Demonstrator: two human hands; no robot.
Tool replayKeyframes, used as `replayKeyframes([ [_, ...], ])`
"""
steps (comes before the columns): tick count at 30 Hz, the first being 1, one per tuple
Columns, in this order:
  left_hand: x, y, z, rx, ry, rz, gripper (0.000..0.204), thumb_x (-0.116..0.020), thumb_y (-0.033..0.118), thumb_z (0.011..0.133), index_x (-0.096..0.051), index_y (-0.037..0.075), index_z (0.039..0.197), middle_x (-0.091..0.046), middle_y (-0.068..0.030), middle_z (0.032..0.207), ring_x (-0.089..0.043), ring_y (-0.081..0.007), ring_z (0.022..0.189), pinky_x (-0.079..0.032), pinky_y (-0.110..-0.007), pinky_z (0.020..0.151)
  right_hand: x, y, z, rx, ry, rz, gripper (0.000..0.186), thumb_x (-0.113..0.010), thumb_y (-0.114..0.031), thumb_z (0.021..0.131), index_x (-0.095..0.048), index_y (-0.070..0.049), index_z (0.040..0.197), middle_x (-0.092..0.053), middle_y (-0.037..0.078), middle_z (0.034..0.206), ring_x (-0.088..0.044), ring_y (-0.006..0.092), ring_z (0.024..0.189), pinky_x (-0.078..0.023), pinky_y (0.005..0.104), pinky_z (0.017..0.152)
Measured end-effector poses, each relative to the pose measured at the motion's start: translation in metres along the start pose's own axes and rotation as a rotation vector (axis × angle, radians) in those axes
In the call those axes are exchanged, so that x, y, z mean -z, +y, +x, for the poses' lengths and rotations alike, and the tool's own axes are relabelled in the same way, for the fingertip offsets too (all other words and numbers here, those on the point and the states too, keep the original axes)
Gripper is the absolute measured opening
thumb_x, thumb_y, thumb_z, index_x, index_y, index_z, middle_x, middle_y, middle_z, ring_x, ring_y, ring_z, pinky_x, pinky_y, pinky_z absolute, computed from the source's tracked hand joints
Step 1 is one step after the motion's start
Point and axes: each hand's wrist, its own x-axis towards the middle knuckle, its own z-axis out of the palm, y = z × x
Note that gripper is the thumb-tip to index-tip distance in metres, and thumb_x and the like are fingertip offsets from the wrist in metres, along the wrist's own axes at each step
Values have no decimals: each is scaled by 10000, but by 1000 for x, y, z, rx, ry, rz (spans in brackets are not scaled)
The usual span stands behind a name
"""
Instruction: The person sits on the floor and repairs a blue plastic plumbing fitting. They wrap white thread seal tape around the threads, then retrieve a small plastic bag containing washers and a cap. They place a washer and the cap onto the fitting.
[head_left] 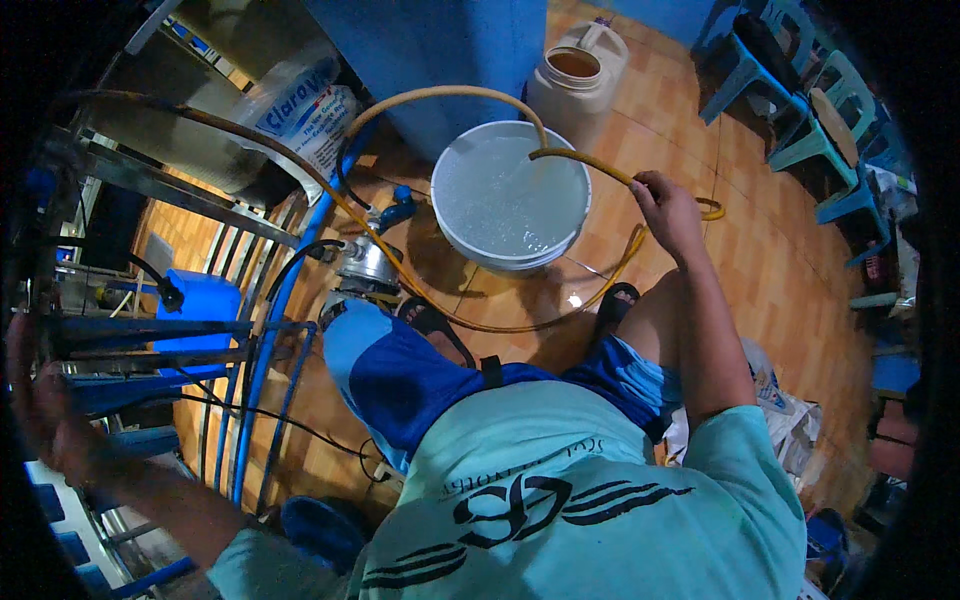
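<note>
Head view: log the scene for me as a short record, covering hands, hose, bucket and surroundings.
Right hand: closed on the yellow-brown hose, right of the bucket
Right hand point: back of right hand visible
Left hand: blurred at the left edge, near the metal frame; grip and contact unclear
Hose: held stretch reaches over the bucket
Bucket: white, upright, holding cloudy liquid
Behind bucket: white plastic jug
Left of bucket: silver pump

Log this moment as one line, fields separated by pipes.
right hand: holding yellowish hose | left hand: blurred, grip unclear | white bucket: upright, holding cloudy liquid | whitish jug: beyond bucket
</note>
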Motion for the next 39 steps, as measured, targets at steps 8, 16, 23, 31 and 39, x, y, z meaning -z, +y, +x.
replayKeyframes([
  [8,-303,101,-141,381,-438,-520,251,-717,153,819,-692,62,1052,-689,-114,1064,-655,-275,979,-503,-363,882,39,0,7,-3,-9,22,318,-636,-334,923,-693,-53,1061,-712,154,888,-696,266,817,-529,356,739],
  [16,-349,107,-188,564,-1108,-651,350,-721,288,813,-694,88,1099,-701,-131,966,-677,-279,861,-528,-381,777,38,12,7,-29,3,66,300,-633,-290,933,-682,-23,1062,-704,153,887,-675,229,787,-517,336,724],
  [23,-356,98,-204,506,-1383,-582,440,-736,355,770,-682,63,1094,-699,-157,970,-678,-310,880,-529,-400,779,41,19,29,-19,-22,91,288,-640,-285,933,-681,-28,1056,-698,137,874,-660,208,780,-508,326,718],
  [31,-355,90,-206,505,-1448,-370,389,-692,391,801,-689,101,1060,-698,-134,1002,-662,-317,958,-516,-430,824,70,5,58,-48,-41,123,294,-683,-282,912,-700,-17,1040,-669,48,823,-607,136,747,-493,284,695],
  [39,-357,75,-204,656,-1328,-257,345,-666,362,823,-683,139,1085,-694,-114,1054,-646,-315,1017,-508,-435,867,87,-3,73,11,-91,82,306,-673,-283,918,-703,-17,1065,-667,47,802,-589,117,725,-483,273,671],
])
